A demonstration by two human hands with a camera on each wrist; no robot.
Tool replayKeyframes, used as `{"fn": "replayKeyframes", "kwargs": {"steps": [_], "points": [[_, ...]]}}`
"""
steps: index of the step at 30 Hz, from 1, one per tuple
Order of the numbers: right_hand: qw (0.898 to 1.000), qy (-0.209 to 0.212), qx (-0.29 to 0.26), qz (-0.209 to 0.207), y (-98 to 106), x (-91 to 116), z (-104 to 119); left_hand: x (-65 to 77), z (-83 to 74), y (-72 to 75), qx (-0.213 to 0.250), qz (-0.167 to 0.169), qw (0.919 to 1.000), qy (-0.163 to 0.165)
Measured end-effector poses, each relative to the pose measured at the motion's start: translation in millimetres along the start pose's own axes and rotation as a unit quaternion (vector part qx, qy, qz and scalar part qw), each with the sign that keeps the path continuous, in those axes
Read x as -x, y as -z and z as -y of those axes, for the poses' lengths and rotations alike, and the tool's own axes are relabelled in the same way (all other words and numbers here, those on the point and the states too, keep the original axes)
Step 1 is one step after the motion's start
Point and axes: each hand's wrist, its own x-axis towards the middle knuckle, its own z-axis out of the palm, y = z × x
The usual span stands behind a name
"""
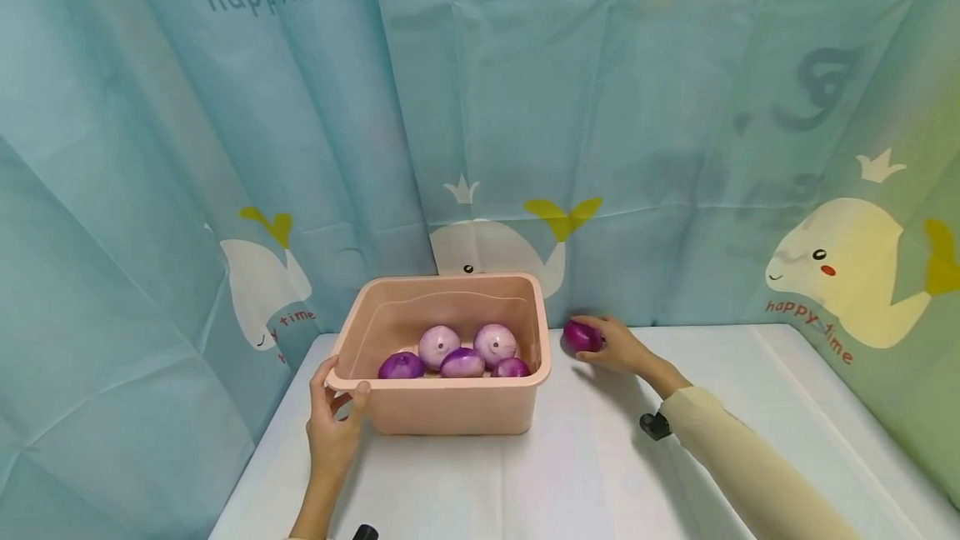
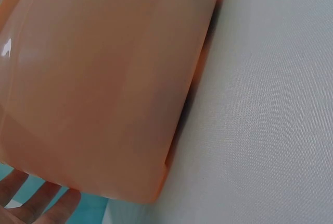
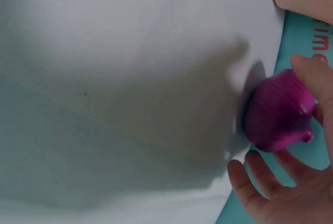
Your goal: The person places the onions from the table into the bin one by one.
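Observation:
A pink plastic bin [image 1: 450, 408] stands on the table with several purple onions [image 1: 462, 362] inside it. My left hand [image 1: 330, 432] grips the bin's near left corner, thumb at the front rim and fingers at the left side. In the left wrist view, the fingertips of the left hand [image 2: 44, 203] touch the bin wall [image 2: 104, 78]. To the right of the bin, my right hand [image 1: 617, 346] holds a dark purple onion [image 1: 582, 337] near the table's back edge. The right wrist view shows this onion [image 3: 278, 112] between thumb and fingers, slightly blurred.
A white cloth [image 1: 585, 473] covers the table. Directly behind it hangs a blue curtain [image 1: 525, 107] printed with whales, which also closes off the left and right sides.

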Motion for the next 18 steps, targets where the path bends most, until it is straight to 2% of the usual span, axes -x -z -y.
{"fn": "replayKeyframes", "kwargs": {"steps": [2, 7, 18], "points": [[1.0, -0.013, -0.004, 0.005, -2.6, 0.0, -2.2, -0.3, 0.1, -0.5, -0.001, -0.002, 1.0, -0.001], [1.0, -0.01, -0.023, -0.01, -5.5, -1.0, -5.3, -0.5, -0.6, -1.0, -0.004, -0.003, 1.0, 0.0], [0.999, -0.009, -0.018, -0.029, -8.9, -2.2, -8.7, 0.6, -1.6, 0.6, -0.01, 0.001, 1.0, -0.001]]}}
